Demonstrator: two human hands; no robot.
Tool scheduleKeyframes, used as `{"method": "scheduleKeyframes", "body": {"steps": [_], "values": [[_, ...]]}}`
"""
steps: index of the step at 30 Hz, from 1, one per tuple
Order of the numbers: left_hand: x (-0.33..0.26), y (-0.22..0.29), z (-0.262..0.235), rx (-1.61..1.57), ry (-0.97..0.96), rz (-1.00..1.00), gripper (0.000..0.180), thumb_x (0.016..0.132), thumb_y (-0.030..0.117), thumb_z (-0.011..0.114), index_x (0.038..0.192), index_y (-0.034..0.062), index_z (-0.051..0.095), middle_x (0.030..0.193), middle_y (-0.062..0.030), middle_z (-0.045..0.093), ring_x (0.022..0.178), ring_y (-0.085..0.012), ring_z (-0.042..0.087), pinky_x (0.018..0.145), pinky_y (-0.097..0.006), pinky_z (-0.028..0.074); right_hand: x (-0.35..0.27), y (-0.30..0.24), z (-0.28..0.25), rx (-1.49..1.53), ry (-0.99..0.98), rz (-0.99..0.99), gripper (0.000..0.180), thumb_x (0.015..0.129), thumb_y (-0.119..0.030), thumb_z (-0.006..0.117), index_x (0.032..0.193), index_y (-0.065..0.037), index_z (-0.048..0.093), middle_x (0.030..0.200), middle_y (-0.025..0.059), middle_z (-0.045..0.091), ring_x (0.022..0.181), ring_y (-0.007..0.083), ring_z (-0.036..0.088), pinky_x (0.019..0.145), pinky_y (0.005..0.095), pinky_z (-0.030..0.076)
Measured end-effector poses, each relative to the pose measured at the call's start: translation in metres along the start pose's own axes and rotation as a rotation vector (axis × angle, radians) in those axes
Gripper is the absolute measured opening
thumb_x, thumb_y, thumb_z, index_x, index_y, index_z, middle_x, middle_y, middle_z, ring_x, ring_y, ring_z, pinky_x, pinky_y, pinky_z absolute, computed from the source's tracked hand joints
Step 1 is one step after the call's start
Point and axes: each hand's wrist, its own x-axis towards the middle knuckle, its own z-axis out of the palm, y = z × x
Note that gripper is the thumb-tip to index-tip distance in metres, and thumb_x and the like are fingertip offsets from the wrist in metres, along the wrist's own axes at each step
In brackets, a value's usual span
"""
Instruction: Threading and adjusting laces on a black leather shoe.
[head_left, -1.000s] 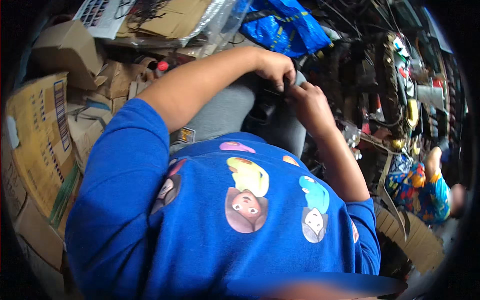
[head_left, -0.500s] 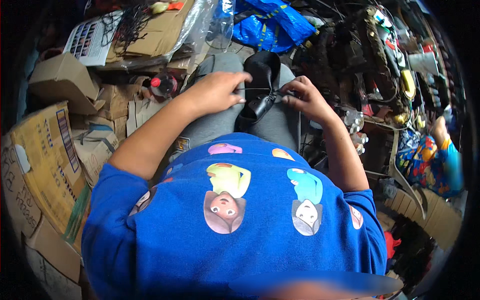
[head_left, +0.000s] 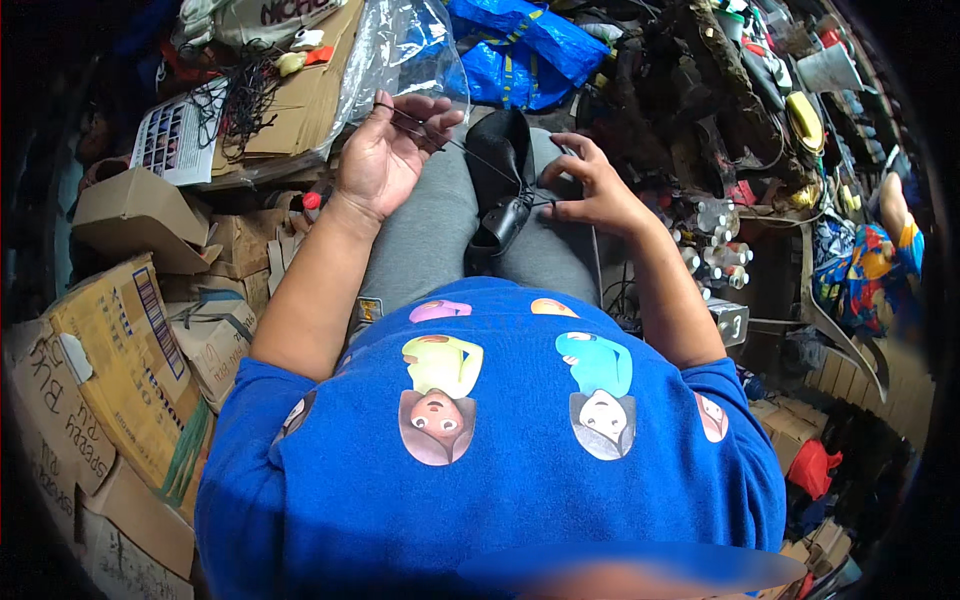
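Note:
A black shoe (head_left: 498, 165) lies lengthwise on my lap between the grey-trousered thighs, its opening upward. A thin black shoelace (head_left: 478, 158) runs taut from the shoe's lacing to my left hand (head_left: 385, 155). That hand is raised left of the shoe, palm up, with the lace pinched at the thumb and passing across the curled fingers. Right of the shoe, my right hand (head_left: 590, 190) bends its fingers toward the lacing. A short dark stretch of lace reaches its thumb and index finger, though the exact grip is partly hidden.
Cardboard boxes (head_left: 145, 220) stack up at the left. Flat cardboard (head_left: 300, 110) with tangled black cord (head_left: 240, 115) lies behind them. A blue bag (head_left: 535, 60) sits ahead, with small bottles (head_left: 722, 255) at the right. Another person's arm (head_left: 893, 205) shows far right.
My left hand has moved away from the shoe, up and left, turning palm up and drawing the lace out. The right hand stays beside the shoe, its fingers spread slightly more.

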Motion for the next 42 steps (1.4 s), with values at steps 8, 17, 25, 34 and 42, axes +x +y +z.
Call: {"method": "scheduleKeyframes", "body": {"steps": [8,17,25,34,42], "values": [[0.004,-0.003,0.006,-0.304,-0.082,-0.085,0.039,0.096,0.038,0.043,0.087,0.004,0.062,0.096,-0.0134,0.065,0.12,-0.0388,0.048,0.102,-0.049,0.037,0.024,0.019,0.0,0.583,0.673,0.371,0.026,0.091,-0.02,0.051,0.08,0.0,0.062,0.092,0.0128,0.065,0.085,0.0261,0.062,0.08,0.0347,0.046],[-0.016,0.008,-0.031,-0.086,-0.059,-0.248,0.042,0.1,0.036,0.034,0.067,0.0124,0.042,0.057,0.0001,0.034,0.055,-0.0137,0.038,0.067,-0.032,0.036,-0.016,0.03,0.002,1.617,0.385,0.664,0.041,0.098,-0.036,0.04,0.064,-0.013,0.038,0.047,-0.0039,0.026,0.043,0.0104,0.023,0.054,0.0281,0.033],[-0.058,0.127,-0.049,1.463,0.066,-0.323,0.045,0.085,0.009,0.062,0.128,0.0013,0.052,0.121,-0.0112,0.058,0.1,-0.0117,0.056,0.09,-0.024,0.042,-0.108,0.141,-0.052,0.04,-0.028,0.676,0.055,0.078,-0.026,0.073,0.125,-0.005,0.053,0.105,0.0103,0.062,0.1,0.0253,0.059,0.089,0.0368,0.047],[-0.04,-0.027,0.091,1.932,-0.239,0.038,0.062,0.065,0.039,0.079,0.11,0.0035,0.054,0.101,-0.0165,0.055,0.095,-0.0349,0.058,0.084,-0.04,0.047,0.058,-0.015,-0.033,-0.144,-0.239,0.023,0.059,0.079,-0.029,0.071,0.133,-0.021,0.049,0.081,0.0091,0.06,0.076,0.0173,0.056,0.075,0.0326,0.047],[-0.031,-0.049,0.044,1.788,-0.515,0.144,0.044,0.07,0.024,0.074,0.105,0.0008,0.059,0.097,-0.0174,0.061,0.092,-0.0346,0.059,0.08,-0.041,0.048,0.015,-0.016,-0.04,-0.127,-0.088,0.35,0.044,0.069,-0.041,0.078,0.079,-0.003,0.059,0.071,0.0102,0.06,0.067,0.0193,0.056,0.062,0.0334,0.044]]}}
